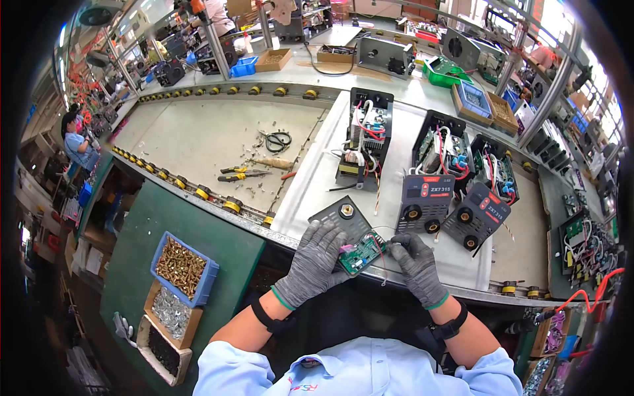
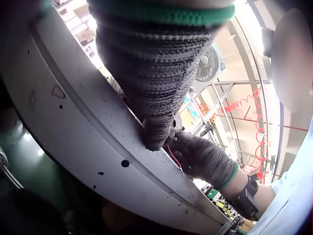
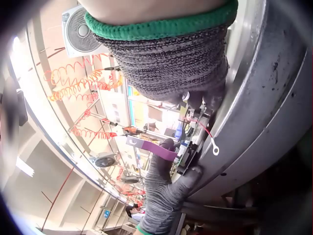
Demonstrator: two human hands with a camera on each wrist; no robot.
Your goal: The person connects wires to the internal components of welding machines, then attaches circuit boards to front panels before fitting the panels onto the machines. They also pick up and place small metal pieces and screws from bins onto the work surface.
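Observation:
My gloved left hand (image 1: 316, 259) grips a small green circuit board (image 1: 362, 255), thumb at its lower edge and fingers over its left side. A pink-purple ribbon shows at the board's left edge and appears as a purple strip (image 3: 161, 151) in the right wrist view. A dark grey panel (image 1: 340, 216) with a brass fitting lies behind the board. At the board's right side, my gloved right hand (image 1: 417, 267) pinches a small part with curled fingers; its kind is mostly hidden. A red wire with a ring terminal (image 3: 215, 150) hangs from the board.
Two ZX7 315 front panels (image 1: 426, 198) stand right of my hands, before open black machine housings (image 1: 367, 135). Yellow-handled pliers (image 1: 243, 174) lie left on the bench. Beside my left arm, a blue bin (image 1: 210, 284) holds brass fittings; a cardboard box (image 1: 193, 325) holds clear bags.

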